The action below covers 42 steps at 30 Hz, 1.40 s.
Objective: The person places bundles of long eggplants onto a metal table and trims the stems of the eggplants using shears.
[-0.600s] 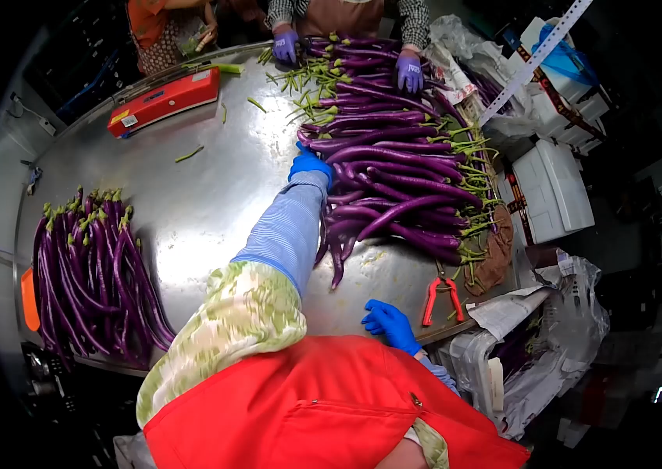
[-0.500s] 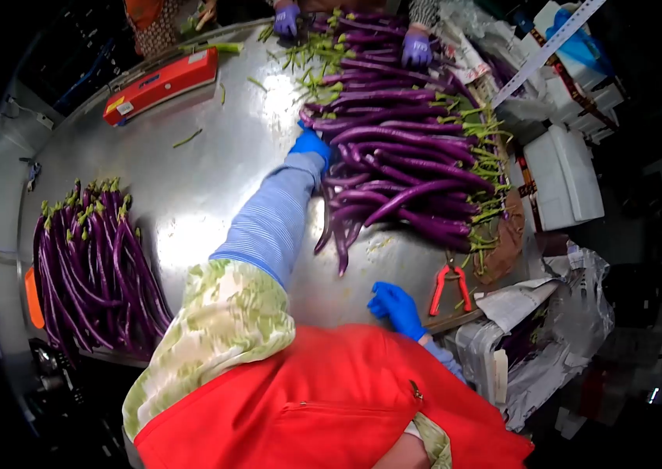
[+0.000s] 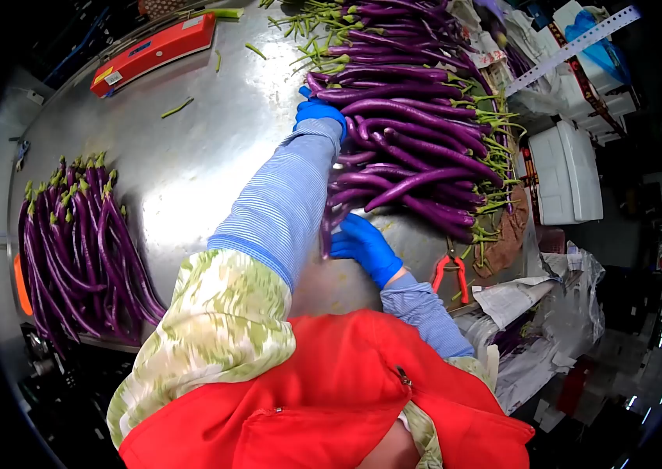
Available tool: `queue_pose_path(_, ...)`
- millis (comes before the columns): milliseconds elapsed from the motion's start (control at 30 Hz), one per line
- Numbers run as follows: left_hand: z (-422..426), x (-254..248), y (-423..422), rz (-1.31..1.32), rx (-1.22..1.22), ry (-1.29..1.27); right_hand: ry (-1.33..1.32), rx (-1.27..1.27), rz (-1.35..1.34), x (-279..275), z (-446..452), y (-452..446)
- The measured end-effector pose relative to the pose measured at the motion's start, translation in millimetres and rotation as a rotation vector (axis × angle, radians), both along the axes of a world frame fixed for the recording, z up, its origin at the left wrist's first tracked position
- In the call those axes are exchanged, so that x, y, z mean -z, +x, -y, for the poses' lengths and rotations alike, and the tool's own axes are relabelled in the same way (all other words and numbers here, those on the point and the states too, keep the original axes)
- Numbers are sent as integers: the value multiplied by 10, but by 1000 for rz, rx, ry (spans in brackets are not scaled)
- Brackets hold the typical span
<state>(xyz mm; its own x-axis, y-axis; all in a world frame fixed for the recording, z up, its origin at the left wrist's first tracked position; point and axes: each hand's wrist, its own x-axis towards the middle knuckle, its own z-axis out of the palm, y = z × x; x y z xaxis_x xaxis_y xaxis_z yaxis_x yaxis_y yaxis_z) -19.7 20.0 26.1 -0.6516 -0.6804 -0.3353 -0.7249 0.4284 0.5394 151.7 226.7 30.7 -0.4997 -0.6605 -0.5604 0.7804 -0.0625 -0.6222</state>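
A large pile of long purple eggplants (image 3: pixel 417 144) lies crosswise on the metal table, green stems mostly at the right. My left hand (image 3: pixel 320 117), in a blue glove, presses against the pile's left ends; most of its fingers are hidden by the hand and the eggplants. At the pile's near left corner, my right hand (image 3: pixel 366 248), also blue-gloved, reaches with fingers stretched out beside the hanging eggplant tips. Red-handled pruning shears (image 3: pixel 450 275) lie to the right of that hand.
Another bunch of eggplants (image 3: pixel 85 250) lies at the table's left edge. A red box (image 3: pixel 155 55) sits at the back left, with cut stem pieces (image 3: pixel 177 107) nearby. White foam boxes (image 3: pixel 565 172) and plastic wrapping (image 3: pixel 538 344) crowd the right side.
My right hand has moved up and left, from the table's near edge to the eggplants. My left hand stays at the pile's left ends. A co-worker's purple-gloved hands have left the view.
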Motion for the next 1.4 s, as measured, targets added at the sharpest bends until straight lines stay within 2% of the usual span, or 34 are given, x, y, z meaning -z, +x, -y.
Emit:
queue_pose_path(67, -9, 88, -54, 18, -6, 12, -2, 1, 65, 170, 77, -11)
queue_pose_path(133, 188, 511, -256, 79, 172, -65, -16, -64, 62, 215, 253, -39)
queue_pose_path(167, 242, 571, -269, 118, 241, -104, 10, -87, 89, 194, 392, -12)
queue_pose_path(200, 294, 620, -279, 154, 310, -146, -81, -225, 144, 429, 582, 37)
queue_pose_path(233, 302, 475, -231, 191, 357, -188, -172, -362, 192, 640, 804, 95)
queue_pose_path(300, 319, 29, -76, 264, 438, -273, -199, -442, -83, 524, 1208, 388)
queue_pose_path(367, 348, -385, 142, 350, 507, -363, -282, -524, -67, 691, 1449, 588)
queue_pose_path(400, 335, -534, 254, 287, 412, -447, -330, -547, -63, 729, 1493, 676)
queue_pose_path(433, 531, -381, 246, 293, 391, -465, -341, -568, -64, 659, 1376, 631)
queue_pose_path(500, 912, -266, 333, 410, 405, -454, -274, -564, -30, 475, 923, 401)
queue_pose_path(600, 1492, -62, 642, 271, 555, -599, -121, -415, 14, 204, 338, 141)
queue_pose_path(700, 1546, -119, 913, 246, 551, -578, -118, -231, 43, 158, 154, 184)
queue_pose_path(833, 1651, -185, 1614, 196, 543, -311, -82, -137, -23, 71, 97, 237)
queue_pose_path(900, 1578, -171, 2130, 132, 452, -234, -92, -125, -37, 114, 129, 233)
queue_pose_path(967, 1383, -159, 2620, 27, 358, -261, -96, -131, 41, 219, 137, 245)
queue_pose_path(1033, 1218, -162, 2732, 52, 301, -321, -105, -196, 85, 155, 185, 115)
queue_pose_path(1100, 1245, 127, 2874, -149, 261, -249, -80, -216, 30, -24, 178, 151)
queue_pose_path(1167, 1231, -81, 2981, -84, 235, -242, -78, -229, 47, 162, 180, 133)
queue_pose_path(1233, 1148, -591, 3168, -137, 207, -201, -96, -226, 42, 153, 170, 160)
queue_pose_path(1300, 1265, -886, 3423, -181, 181, -343, -79, -167, 3, 170, 156, 213)
queue_pose_path(1400, 1716, -1440, 3948, -106, 119, -626, -90, -125, -50, 236, 142, 247)
